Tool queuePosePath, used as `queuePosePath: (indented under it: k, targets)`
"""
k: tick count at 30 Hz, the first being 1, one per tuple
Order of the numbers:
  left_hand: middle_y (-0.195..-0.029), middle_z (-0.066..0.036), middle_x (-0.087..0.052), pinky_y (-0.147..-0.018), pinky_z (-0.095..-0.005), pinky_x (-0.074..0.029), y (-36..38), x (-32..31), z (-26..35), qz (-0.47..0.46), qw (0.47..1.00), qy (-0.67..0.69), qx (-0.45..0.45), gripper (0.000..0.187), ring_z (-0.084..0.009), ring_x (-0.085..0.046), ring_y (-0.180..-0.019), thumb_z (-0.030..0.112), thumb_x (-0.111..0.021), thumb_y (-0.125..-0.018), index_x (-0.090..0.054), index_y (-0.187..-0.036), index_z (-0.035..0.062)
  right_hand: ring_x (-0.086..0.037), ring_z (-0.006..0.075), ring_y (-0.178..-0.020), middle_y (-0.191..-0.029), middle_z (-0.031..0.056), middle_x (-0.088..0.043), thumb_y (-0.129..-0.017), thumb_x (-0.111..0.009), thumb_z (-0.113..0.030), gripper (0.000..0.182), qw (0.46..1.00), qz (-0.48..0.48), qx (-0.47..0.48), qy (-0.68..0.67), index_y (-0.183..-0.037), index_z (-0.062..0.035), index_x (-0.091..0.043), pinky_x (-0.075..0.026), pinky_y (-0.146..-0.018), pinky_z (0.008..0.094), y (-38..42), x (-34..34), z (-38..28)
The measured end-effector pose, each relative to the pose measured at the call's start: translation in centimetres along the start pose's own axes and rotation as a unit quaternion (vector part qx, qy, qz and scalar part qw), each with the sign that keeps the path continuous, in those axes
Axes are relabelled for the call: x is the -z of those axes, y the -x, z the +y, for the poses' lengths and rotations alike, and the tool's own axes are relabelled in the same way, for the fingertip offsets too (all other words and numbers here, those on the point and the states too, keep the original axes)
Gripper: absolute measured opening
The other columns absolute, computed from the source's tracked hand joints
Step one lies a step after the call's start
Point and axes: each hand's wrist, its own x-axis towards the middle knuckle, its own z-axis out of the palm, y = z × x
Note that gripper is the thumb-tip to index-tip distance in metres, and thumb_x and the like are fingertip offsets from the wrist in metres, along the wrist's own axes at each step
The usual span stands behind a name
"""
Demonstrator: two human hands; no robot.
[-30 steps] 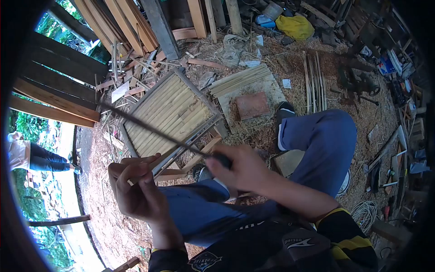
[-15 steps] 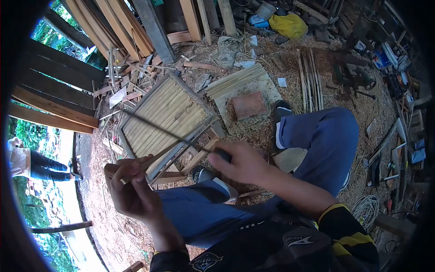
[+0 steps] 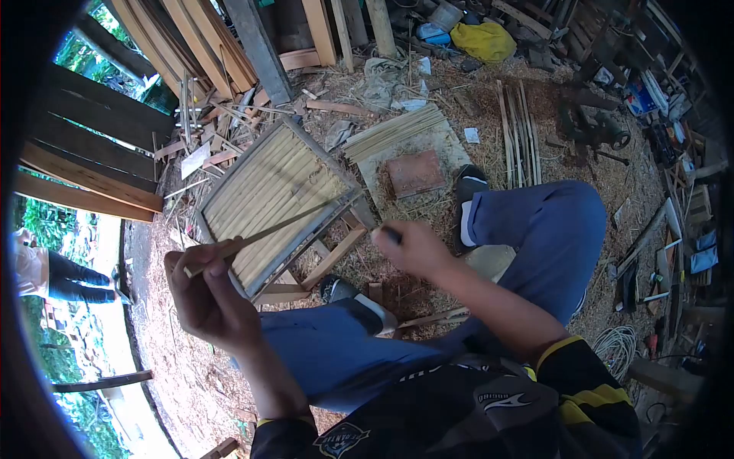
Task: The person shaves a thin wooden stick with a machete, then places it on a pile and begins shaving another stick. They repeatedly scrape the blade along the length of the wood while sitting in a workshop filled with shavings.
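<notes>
My left hand (image 3: pixel 210 294) pinches one end of a thin bamboo strip (image 3: pixel 283 222), which slants up and right over a wood-framed panel of bamboo slats (image 3: pixel 267 180). My right hand (image 3: pixel 413 249) is closed round the dark handle of a tool (image 3: pixel 392 235); its blade cannot be made out. The hand is right of the panel, above my knees. Beyond it a reddish block (image 3: pixel 415 174) rests on a pale board (image 3: pixel 375 164), with a row of thin strips (image 3: pixel 397 131) at the board's far edge.
Long thin sticks (image 3: pixel 520 138) lie on the shavings-covered floor. A metal vise (image 3: pixel 600 126) stands at the upper right. Planks (image 3: pixel 199 46) lean at the upper left. Another person (image 3: pixel 65 275) stands at the far left. Coiled wire (image 3: pixel 615 348) lies at the right.
My right hand has moved slightly right, and the long dark blade that crossed over the panel no longer shows there. My left hand has shifted slightly left and up with the strip, which now shows clearly.
</notes>
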Motion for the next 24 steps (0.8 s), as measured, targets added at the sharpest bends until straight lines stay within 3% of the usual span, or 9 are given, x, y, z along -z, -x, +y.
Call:
queuePosePath:
  k: [2,5,8,11,14,17,20,24]
  targets:
    - [-0.102,-0.015,-0.054,-0.080,-0.0438,-0.068,0.3,0.2,-0.4,0.007,1.000,0.007,-0.001,0.012,-0.0271,-0.070,-0.090,-0.002,-0.051,-0.102,-0.054,-0.110,-0.0118,-0.061,0.0318,-0.055,-0.061,0.0155,-0.059,-0.099,-0.061,-0.041,0.040,0.999,0.018,-0.036,-0.010,-0.094,-0.0017,-0.067,-0.047,-0.057,0.0425,-0.8,-0.6,3.6]
    - [-0.099,-0.011,-0.059,-0.084,-0.0414,-0.065,-0.2,-0.2,0.2,0.023,1.000,0.001,0.015,0.012,-0.0223,-0.070,-0.092,0.006,-0.052,-0.105,-0.058,-0.107,-0.0045,-0.067,0.0400,-0.066,-0.070,0.0202,-0.066,-0.097,-0.060,-0.045,0.044,0.997,-0.042,-0.067,0.015,-0.105,-0.0035,-0.073,-0.052,-0.064,0.0473,0.1,1.4,-2.0]
    - [-0.100,-0.011,-0.060,-0.084,-0.0409,-0.065,-0.2,-0.4,-0.1,0.041,0.999,0.012,0.027,0.012,-0.0223,-0.070,-0.092,0.007,-0.053,-0.105,-0.059,-0.107,-0.0039,-0.063,0.0323,-0.060,-0.064,0.0175,-0.060,-0.100,-0.059,-0.044,0.043,0.999,-0.013,-0.014,0.035,-0.098,-0.0024,-0.069,-0.049,-0.062,0.0425,0.9,1.0,0.0]
    - [-0.100,-0.011,-0.061,-0.083,-0.0400,-0.065,-0.4,-0.5,0.1,0.028,1.000,0.002,0.010,0.012,-0.0225,-0.071,-0.092,0.007,-0.054,-0.105,-0.060,-0.106,-0.0037,-0.063,0.0320,-0.060,-0.065,0.0180,-0.060,-0.100,-0.059,-0.043,0.043,0.992,-0.012,-0.121,0.020,-0.097,-0.0016,-0.069,-0.048,-0.061,0.0421,-0.6,0.2,6.8]
    - [-0.101,-0.010,-0.061,-0.082,-0.0392,-0.065,-0.3,-0.7,0.3,0.017,1.000,0.003,0.010,0.013,-0.0226,-0.071,-0.092,0.008,-0.055,-0.105,-0.060,-0.106,-0.0036,-0.067,0.0367,-0.065,-0.067,0.0191,-0.064,-0.098,-0.057,-0.050,0.052,0.992,-0.032,-0.104,0.061,-0.093,-0.0008,-0.071,-0.051,-0.063,0.0459,-0.1,1.5,3.4]
    - [-0.100,-0.011,-0.060,-0.081,-0.0395,-0.065,-0.7,-1.2,0.4,0.018,1.000,0.015,0.008,0.013,-0.0230,-0.071,-0.092,0.008,-0.055,-0.105,-0.060,-0.106,-0.0043,-0.065,0.0376,-0.063,-0.066,0.0193,-0.063,-0.098,-0.056,-0.052,0.054,0.997,-0.030,-0.073,0.004,-0.091,-0.0005,-0.070,-0.049,-0.062,0.0472,0.9,1.7,1.9]
    - [-0.100,-0.011,-0.060,-0.082,-0.0402,-0.065,-1.0,-1.2,0.9,0.007,1.000,0.000,0.025,0.012,-0.0232,-0.071,-0.090,0.007,-0.055,-0.105,-0.060,-0.105,-0.0048,-0.062,0.0375,-0.062,-0.065,0.0187,-0.062,-0.098,-0.056,-0.052,0.053,0.989,-0.022,-0.149,-0.004,-0.091,-0.0006,-0.070,-0.048,-0.062,0.0474,-0.4,0.8,7.5]
    - [-0.102,-0.012,-0.061,-0.082,-0.0404,-0.064,-0.7,-1.4,0.5,0.008,1.000,0.010,0.006,0.012,-0.0241,-0.072,-0.089,0.006,-0.054,-0.105,-0.059,-0.106,-0.0046,-0.063,0.0372,-0.063,-0.065,0.0187,-0.062,-0.098,-0.057,-0.053,0.054,0.993,-0.031,-0.106,0.040,-0.090,-0.0010,-0.070,-0.048,-0.062,0.0470,0.3,1.7,4.6]
